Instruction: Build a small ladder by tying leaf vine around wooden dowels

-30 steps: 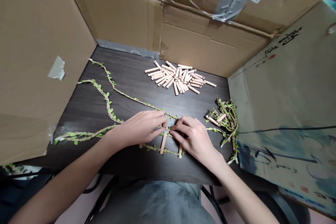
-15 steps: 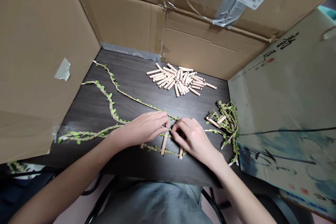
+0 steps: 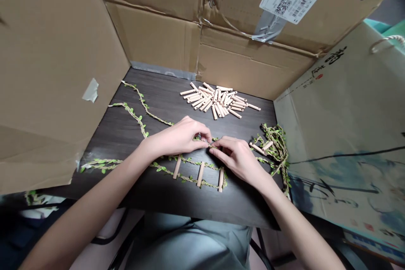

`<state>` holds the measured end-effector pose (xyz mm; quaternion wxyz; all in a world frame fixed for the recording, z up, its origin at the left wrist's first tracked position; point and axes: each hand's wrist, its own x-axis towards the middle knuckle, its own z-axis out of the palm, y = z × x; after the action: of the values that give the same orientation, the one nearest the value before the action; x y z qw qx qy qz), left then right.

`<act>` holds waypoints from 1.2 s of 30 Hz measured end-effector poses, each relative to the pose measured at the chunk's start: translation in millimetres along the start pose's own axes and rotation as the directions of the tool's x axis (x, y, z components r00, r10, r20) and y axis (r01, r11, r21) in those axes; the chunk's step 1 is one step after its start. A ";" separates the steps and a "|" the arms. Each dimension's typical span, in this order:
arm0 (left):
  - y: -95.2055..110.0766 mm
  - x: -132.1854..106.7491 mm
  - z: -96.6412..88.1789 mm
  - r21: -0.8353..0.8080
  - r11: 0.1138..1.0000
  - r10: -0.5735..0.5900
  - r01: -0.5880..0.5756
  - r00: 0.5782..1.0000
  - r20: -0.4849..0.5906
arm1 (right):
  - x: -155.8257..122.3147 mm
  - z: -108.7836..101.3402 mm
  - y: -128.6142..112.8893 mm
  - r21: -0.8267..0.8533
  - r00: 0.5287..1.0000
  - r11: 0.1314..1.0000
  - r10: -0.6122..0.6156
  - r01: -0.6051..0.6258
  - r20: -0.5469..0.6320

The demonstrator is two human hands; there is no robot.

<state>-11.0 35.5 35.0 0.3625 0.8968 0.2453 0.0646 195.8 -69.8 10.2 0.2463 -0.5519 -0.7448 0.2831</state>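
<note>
Head view: two hands pinch one leafy cord [image 3: 210, 146] above a dark table [image 3: 243, 206].
The left hand [image 3: 183, 136] and right hand [image 3: 236, 155] both grip it, fingertips closed and nearly touching; just nearer the person lie three corded wooden rungs [image 3: 200, 174], beyond them a stick pile [image 3: 218, 101], and rightward a leafy tangle [image 3: 276, 145].

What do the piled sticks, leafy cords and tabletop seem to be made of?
Piled sticks: probably bare wood, pale, smooth and matte.
Leafy cords: tan, twisted strands suggest jute or similar fibre; the green leaves could be fabric or plastic.
Tabletop: dark, streaky grain, soft sheen; stained wood or wood-look laminate.
</note>
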 end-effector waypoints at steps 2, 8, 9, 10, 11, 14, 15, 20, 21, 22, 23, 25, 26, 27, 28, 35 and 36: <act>-2.6 2.4 2.7 0.008 1.000 0.020 -0.019 1.000 -0.005 | -1.4 4.1 2.0 0.018 0.999 1.000 0.000 0.001 -0.047; -6.2 -0.5 17.3 -0.027 0.999 0.029 -0.034 0.987 -0.156 | -6.5 9.5 7.2 0.197 0.988 0.979 0.076 -0.048 -0.137; -4.6 -0.7 19.7 -0.083 0.996 0.018 -0.034 0.982 -0.186 | -6.5 9.6 7.7 0.238 0.984 0.969 0.099 -0.061 -0.150; -2.3 -0.4 22.3 -0.149 0.988 0.001 -0.035 0.975 -0.222 | -6.3 9.8 8.0 0.282 0.979 0.957 0.123 -0.073 -0.164; 0.2 0.2 25.1 -0.211 0.977 -0.022 -0.036 0.964 -0.263 | -6.0 9.9 8.3 0.329 0.972 0.941 0.147 -0.081 -0.182; 7.0 3.7 34.3 -0.316 0.948 -0.098 -0.028 0.922 -0.375 | -5.6 10.2 8.6 0.462 0.952 0.882 0.216 -0.094 -0.218; 8.1 5.0 37.3 -0.325 0.946 -0.120 -0.018 0.909 -0.399 | -5.6 9.9 8.6 0.498 0.947 0.862 0.234 -0.096 -0.222; 1.7 10.3 45.7 -0.433 0.902 -0.205 0.001 0.881 -0.426 | -6.4 6.8 11.8 0.570 0.924 0.818 0.277 -0.083 -0.262; -0.5 10.8 45.9 -0.457 0.890 -0.215 0.001 0.883 -0.418 | -6.4 6.4 13.1 0.571 0.920 0.818 0.276 -0.074 -0.277; -2.4 11.2 45.8 -0.474 0.881 -0.224 0.005 0.885 -0.407 | -6.2 6.2 14.4 0.573 0.918 0.817 0.273 -0.063 -0.288; -3.8 11.5 45.5 -0.483 0.876 -0.233 0.014 0.887 -0.397 | -5.9 6.4 15.5 0.579 0.918 0.814 0.266 -0.051 -0.293; -4.7 11.7 44.8 -0.480 0.876 -0.249 0.038 0.889 -0.385 | -5.2 7.6 17.0 0.598 0.924 0.801 0.247 -0.025 -0.293; -4.3 11.7 44.5 -0.471 0.881 -0.256 0.050 0.888 -0.383 | -4.9 8.6 17.2 0.602 0.928 0.798 0.234 -0.013 -0.290; -3.4 11.7 44.3 -0.459 0.886 -0.261 0.062 0.885 -0.385 | -4.7 9.7 17.0 0.595 0.932 0.804 0.219 -0.003 -0.291; -2.4 11.6 44.0 -0.446 0.892 -0.266 0.074 0.884 -0.385 | -4.7 10.9 16.6 0.569 0.934 0.822 0.199 0.005 -0.296; -0.1 10.5 40.5 -0.459 0.876 -0.264 0.147 0.943 -0.202 | -6.0 20.4 13.4 0.193 0.934 0.979 0.004 0.070 -0.357; -0.3 10.4 39.9 -0.442 0.884 -0.256 0.150 0.948 -0.191 | -5.9 21.3 13.0 0.187 0.935 0.980 0.003 0.068 -0.356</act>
<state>9.6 16.1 5.1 0.5195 0.7514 0.3613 0.1869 191.8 -75.6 -14.4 0.4343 -0.5543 -0.6658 0.2469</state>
